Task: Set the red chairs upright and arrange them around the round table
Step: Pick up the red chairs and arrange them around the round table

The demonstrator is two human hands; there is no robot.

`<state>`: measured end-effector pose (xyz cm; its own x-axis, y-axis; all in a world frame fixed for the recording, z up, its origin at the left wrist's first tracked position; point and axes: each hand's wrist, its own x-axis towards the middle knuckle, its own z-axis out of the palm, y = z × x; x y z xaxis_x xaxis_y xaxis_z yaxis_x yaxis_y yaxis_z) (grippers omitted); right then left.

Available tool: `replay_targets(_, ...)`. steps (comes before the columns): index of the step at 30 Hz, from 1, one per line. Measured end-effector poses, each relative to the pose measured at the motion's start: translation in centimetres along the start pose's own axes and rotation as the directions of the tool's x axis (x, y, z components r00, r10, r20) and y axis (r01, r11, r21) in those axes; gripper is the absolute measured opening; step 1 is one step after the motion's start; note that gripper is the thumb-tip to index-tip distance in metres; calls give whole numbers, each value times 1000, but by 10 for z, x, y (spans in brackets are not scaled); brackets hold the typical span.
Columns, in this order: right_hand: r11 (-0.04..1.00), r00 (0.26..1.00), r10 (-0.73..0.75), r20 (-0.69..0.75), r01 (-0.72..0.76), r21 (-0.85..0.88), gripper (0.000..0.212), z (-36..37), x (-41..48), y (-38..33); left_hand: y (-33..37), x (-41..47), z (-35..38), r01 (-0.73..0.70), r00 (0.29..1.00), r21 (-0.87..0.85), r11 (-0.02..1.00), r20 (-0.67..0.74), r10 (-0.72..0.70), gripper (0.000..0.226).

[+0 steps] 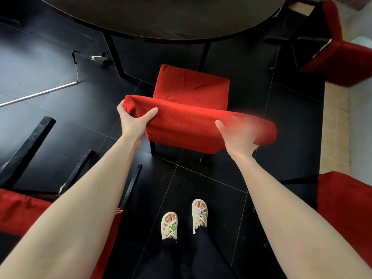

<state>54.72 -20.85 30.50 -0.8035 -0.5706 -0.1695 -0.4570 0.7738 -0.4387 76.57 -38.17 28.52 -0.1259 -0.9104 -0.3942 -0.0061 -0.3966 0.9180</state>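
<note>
Push upright red chair (191, 85), just short of round table's (161, 21) near edge, squarely toward table, legs flat, pressure even, with left hand (133, 119) gripping one end of backrest (191, 121) and right hand (239, 135) blurred on the other, its grasp impossible to tell.

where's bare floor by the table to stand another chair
Bare floor lies left of the upright chair, bordered by the table leg, the white strip and the tipped chair. A second patch lies right of it, up to the chair at upper right. Crowded: lower left by the tipped chair, and the right edge by another red chair.
</note>
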Motion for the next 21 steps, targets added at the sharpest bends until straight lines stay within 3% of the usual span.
replay_targets(11, 995, 996, 61, 69, -66, 72, 75, -13, -1, -7, 13, -18, 1, -16, 995, 198, 980, -92, 34, 103)
replay_targets(21, 940, 997, 44, -58, -21, 339, 69, -72, -13, -14, 61, -48, 36, -155, 986, 327, 932, -13, 169, 92)
